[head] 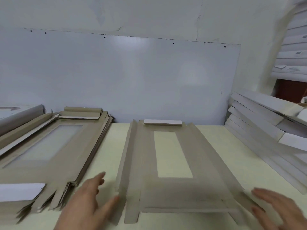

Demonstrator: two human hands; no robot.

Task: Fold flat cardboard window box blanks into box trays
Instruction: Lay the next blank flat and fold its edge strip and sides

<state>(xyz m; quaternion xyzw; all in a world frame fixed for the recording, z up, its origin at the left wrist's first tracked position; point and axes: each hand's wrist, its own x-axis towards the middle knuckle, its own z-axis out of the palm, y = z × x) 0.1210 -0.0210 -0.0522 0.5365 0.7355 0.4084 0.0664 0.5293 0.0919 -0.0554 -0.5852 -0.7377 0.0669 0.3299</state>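
Cardboard window blank [172, 193] lies flat on the pale bench [106, 146] straight in front of us, its clear window toward the far end and its long side flaps spread out. Our left hand [89, 196] is open, fingers straight and spread, just beside the blank's left flap; whether the thumb touches it we cannot tell through the blur. Our right hand [275, 208] is open too, fingers extended at the blank's near right corner. To our left sits a stack of flat blanks [54, 151]. At the right, folded white trays [259, 120] lean in a pile near the wall panel [116, 77].
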